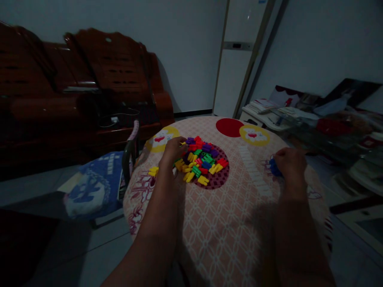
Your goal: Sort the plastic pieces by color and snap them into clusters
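- 1 yellow clump (pixel 153 171) left of the left forearm
- 1 left hand (pixel 175 150) at the pile's edge — can't tell if it's gripping
- 1 bright plastic pile (pixel 208 159) mid-table, too jumbled to count, forearm partly blocking it
- 1 blue clump (pixel 273 167) at the right hand (pixel 289 161) — grip unclear
- Around: 1 blue-draped chair (pixel 92 187), cluttered glass stand (pixel 356 155)

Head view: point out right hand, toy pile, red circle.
Right hand (pixel 290 161): head view, back of the hand.
Toy pile (pixel 206 165): head view, near its middle.
Red circle (pixel 229 127): head view, its centre.
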Available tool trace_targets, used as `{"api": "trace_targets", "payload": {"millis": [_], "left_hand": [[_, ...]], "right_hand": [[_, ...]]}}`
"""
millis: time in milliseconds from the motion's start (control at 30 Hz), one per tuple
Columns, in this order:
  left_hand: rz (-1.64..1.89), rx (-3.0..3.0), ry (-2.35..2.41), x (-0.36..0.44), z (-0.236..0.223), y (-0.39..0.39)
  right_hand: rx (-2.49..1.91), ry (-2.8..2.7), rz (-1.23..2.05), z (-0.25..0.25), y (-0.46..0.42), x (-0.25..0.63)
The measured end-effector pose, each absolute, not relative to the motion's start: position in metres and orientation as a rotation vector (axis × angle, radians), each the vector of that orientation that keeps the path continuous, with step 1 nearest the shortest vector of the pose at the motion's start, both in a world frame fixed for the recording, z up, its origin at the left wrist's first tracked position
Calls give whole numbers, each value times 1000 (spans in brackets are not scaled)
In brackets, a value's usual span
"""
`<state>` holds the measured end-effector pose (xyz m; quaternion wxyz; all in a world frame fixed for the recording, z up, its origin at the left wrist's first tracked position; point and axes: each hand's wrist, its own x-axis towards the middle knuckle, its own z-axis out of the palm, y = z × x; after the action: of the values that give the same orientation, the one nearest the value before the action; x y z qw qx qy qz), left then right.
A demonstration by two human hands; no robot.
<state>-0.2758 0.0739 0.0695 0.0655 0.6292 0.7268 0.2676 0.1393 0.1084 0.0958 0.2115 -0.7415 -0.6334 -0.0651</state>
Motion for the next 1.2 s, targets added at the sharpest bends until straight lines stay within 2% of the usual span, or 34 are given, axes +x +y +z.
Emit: {"api": "trace_targets", "payload": {"millis": [233,467,600,733,900,1067,1200], "left_hand": [[302,2084,1983,-243,70,78],[233,2171,1707,-217,73,79],[240,2140,1637,-220,70,82],[270,2044,1820,-252,72,77],[468,1941,2031,-289,78,64],[713,1897,2080,-290,80,63],[798,1862,2134,-288,78,67]], "right_hand": [[-1913,-1866,-203,85,112,116],[-1709,-2082,-80,79,106,85],[-1275,-2306,243,61,95,35],[-957,-2488,465,35,86,-1],[-917,-2437,527,29,91,4],[-1060,-2428,486,58,84,12],[-1174,-2683,541,80,59,2]]}}
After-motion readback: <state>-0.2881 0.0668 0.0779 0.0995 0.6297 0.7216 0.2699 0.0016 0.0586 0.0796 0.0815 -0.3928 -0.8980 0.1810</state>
